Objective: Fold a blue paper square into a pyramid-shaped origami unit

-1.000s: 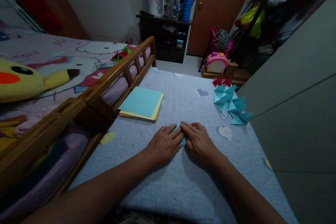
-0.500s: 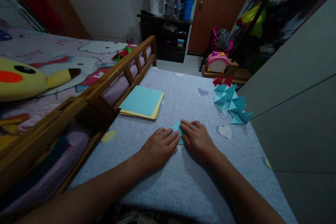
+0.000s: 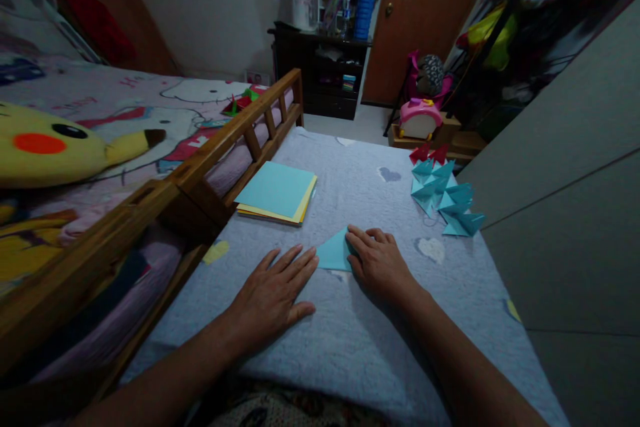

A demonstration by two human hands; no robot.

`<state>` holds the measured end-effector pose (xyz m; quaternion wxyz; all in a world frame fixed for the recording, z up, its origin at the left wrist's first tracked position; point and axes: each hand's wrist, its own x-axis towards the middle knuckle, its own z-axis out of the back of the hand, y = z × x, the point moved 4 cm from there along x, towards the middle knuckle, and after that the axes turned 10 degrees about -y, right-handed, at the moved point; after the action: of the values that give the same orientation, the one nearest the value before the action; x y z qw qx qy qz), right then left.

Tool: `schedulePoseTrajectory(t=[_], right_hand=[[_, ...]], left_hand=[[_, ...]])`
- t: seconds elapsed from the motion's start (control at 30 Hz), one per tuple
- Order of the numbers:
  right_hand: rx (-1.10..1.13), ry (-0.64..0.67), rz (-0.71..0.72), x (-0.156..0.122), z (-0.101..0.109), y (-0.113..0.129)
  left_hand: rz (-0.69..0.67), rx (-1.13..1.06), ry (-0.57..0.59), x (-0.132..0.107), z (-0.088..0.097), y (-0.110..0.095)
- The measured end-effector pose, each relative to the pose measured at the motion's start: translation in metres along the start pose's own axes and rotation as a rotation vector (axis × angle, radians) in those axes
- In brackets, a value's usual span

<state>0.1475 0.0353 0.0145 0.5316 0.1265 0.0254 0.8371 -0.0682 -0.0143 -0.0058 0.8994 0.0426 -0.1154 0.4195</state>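
A small folded triangle of blue paper (image 3: 333, 255) lies on the pale grey bedspread (image 3: 350, 340). My right hand (image 3: 381, 264) lies flat on the triangle's right part, fingers stretched and pressing it down. To its left, my left hand (image 3: 273, 293) rests flat on the spread with its fingers apart, fingertips just short of the paper's left corner. A stack of square coloured sheets (image 3: 277, 191), blue on top and yellow beneath, lies further ahead on the left.
Several folded blue paper pieces (image 3: 445, 197) with two red ones (image 3: 429, 153) sit at the right edge by a grey wall. A wooden bed rail (image 3: 210, 160) runs along the left, with a yellow plush toy (image 3: 55, 147) behind it. Dark shelves and a door stand at the back.
My left hand has slid back and left off the paper and opened flat on the spread. The blue triangle now shows; my right hand stays pressing on it.
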Motion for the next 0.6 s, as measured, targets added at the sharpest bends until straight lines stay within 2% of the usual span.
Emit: schedulePoseTrajectory(t=[0.17, 0.33, 0.5, 0.6], right_hand=[[-0.027, -0.014, 0.022, -0.001, 0.0, 0.001], [-0.041, -0.017, 0.038, -0.001, -0.001, 0.001], [-0.056, -0.001, 0.039, 0.0, 0.0, 0.002], [-0.066, 0.005, 0.043, 0.0, 0.001, 0.002]], left_hand=[[0.025, 0.029, 0.026, -0.005, 0.005, 0.007], [0.054, 0.047, -0.005, -0.014, 0.006, 0.015], [0.078, 0.07, -0.09, -0.016, 0.019, 0.023], [0.054, 0.033, -0.202, -0.008, 0.031, 0.018]])
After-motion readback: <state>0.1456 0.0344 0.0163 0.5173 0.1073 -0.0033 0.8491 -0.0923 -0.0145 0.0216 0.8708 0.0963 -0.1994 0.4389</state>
